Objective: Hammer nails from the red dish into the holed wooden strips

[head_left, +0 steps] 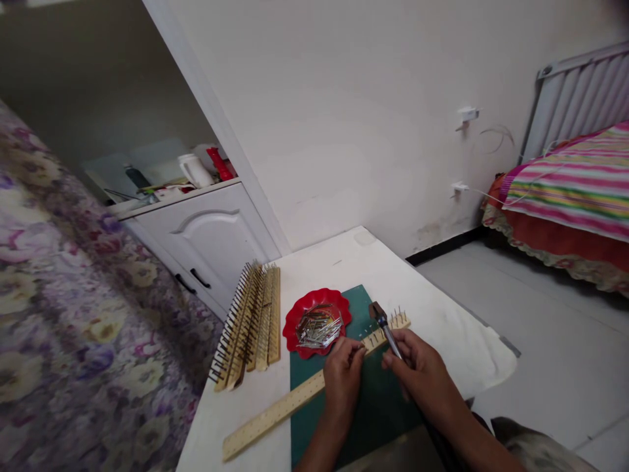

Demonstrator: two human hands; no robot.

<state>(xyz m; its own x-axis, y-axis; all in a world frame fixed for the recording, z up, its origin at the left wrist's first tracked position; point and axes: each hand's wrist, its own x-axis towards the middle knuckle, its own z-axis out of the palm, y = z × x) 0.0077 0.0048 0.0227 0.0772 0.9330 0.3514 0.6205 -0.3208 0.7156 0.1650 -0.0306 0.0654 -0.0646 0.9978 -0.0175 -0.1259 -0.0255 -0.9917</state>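
Note:
A hammer (390, 339) is gripped by its handle in my right hand (422, 367), its head raised over the far part of a wooden strip (275, 419). My left hand (343, 377) lies across that strip, thumb and fingertips pinched on a nail held at the wood, mostly hidden by the fingers. Several nails (399, 316) stand upright in the strip's far right end. Rows of small marks or holes run along its near left part. Just beyond my left hand sits a red scalloped dish (295, 311) full of loose nails (319, 326).
A green cutting mat (378, 406) lies under the strip on the white table (422, 295). Strips studded with nails (250, 321) are stacked at the table's left. A floral curtain (108, 314), a white cabinet (221, 226) and a bed (570, 196) stand around.

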